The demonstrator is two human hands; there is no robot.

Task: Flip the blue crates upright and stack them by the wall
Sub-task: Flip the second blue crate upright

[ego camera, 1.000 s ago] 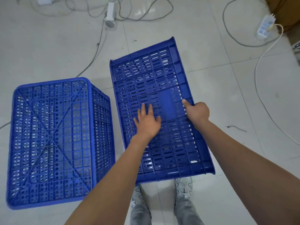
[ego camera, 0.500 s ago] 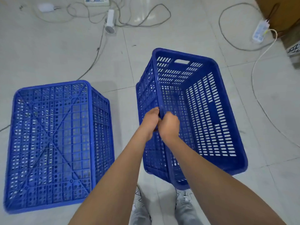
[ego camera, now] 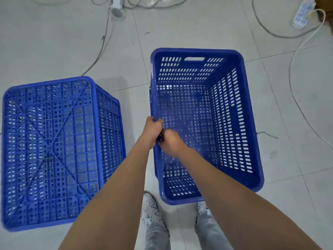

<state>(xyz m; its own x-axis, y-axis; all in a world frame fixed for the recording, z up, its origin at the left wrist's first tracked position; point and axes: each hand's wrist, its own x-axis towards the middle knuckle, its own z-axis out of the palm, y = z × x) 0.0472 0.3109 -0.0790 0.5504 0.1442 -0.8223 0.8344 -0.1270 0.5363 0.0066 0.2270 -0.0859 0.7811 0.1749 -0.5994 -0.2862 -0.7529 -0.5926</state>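
Overturned crate: a blue perforated plastic crate (ego camera: 48, 152) is lying base-up on the pale tiled floor (ego camera: 180, 29), off to the left of both hands and clear of them, not yet flipped
Left hand: the left hand (ego camera: 152, 131) is curling closed over the left long rim of the second crate, fingers wrapped onto the rim edge
Right hand: the right hand (ego camera: 170, 143) is sitting just beside the left one, touching it, closed on the same rim a little nearer the person; motion blur is hiding its exact finger placement
Upright crate: a second blue slotted plastic crate (ego camera: 232, 123) is facing mouth-up under and to the right of the hands, its far-end handle slot showing; whether its base is fully down on the tiles I cannot tell
Cables: grey cords and a white power strip (ego camera: 301, 13) are lying on the floor well beyond the hands
Step in hand: the first flip is looking finished or nearly so
Next move: likely calling for a wider, balanced grip to carry this crate to the wall, which is not in view, then turning the left crate over
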